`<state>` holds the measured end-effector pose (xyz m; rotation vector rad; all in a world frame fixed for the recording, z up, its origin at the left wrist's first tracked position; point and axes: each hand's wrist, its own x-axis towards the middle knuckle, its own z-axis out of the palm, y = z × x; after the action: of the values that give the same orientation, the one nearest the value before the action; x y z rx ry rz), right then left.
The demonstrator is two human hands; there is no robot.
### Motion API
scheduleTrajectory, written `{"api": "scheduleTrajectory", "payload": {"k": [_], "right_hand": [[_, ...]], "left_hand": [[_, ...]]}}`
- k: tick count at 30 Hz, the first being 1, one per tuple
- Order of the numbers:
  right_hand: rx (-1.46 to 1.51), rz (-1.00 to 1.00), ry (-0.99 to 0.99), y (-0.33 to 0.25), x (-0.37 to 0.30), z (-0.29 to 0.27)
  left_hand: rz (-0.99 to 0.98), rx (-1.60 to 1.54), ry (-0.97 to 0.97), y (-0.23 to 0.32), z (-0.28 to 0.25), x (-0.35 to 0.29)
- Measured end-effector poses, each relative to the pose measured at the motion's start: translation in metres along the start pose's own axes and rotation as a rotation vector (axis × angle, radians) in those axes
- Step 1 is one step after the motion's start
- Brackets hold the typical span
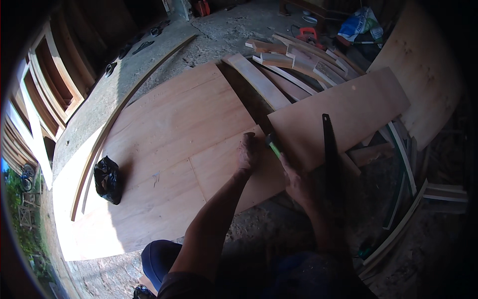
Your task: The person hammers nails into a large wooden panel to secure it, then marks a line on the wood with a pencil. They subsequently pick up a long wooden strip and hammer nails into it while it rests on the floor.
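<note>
My right hand (pixel 297 183) is wrapped round the green handle of a hammer (pixel 274 145), its dark head close to the edge of a large plywood sheet (pixel 164 119). Beside it, my left hand (pixel 246 155) rests on that sheet near the same edge, fingers drawn together. Whatever they pinch is too small or hidden to make out. A few thin nails (pixel 156 178) lie loose on the wood. Farther left sits a black plastic bag (pixel 107 180). To the right of the hammer, a handsaw (pixel 329 144) with a dark blade lies partly over a smaller plywood piece (pixel 343 107).
Cut wooden strips and curved pieces (pixel 298 62) are heaped at the back right, near a red tool (pixel 308 35) and a blue-white sack (pixel 361 25). One long batten (pixel 124 99) runs along the sheet's left side. Wooden frames (pixel 55 74) stand at far left; sandals (pixel 143 47) lie on the floor.
</note>
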<state>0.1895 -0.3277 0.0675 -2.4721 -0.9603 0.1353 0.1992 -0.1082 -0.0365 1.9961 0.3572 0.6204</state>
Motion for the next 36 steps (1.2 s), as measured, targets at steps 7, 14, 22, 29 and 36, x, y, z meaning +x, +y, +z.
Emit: {"api": "scheduleTrajectory", "payload": {"k": [7, 14, 22, 29, 36], "right_hand": [[0.567, 0.050, -0.260, -0.008, -0.139, 0.024], [0.343, -0.413, -0.627, -0.040, -0.148, 0.056], [-0.099, -1.161, -0.472, -0.118, -0.027, 0.069], [-0.178, -0.927, -0.448, -0.243, 0.108, 0.155], [-0.262, -0.846, -0.100, -0.314, 0.115, 0.271]], "left_hand": [[0.043, 0.370, -0.537, 0.038, -0.148, 0.037], [-0.081, 0.543, 0.111, -0.027, -0.331, -0.078], [-0.414, 0.814, 0.289, -0.067, -0.382, -0.242], [-0.343, 0.695, 0.316, -0.071, -0.384, -0.240], [-0.339, 0.584, 0.366, -0.084, -0.384, -0.246]]}}
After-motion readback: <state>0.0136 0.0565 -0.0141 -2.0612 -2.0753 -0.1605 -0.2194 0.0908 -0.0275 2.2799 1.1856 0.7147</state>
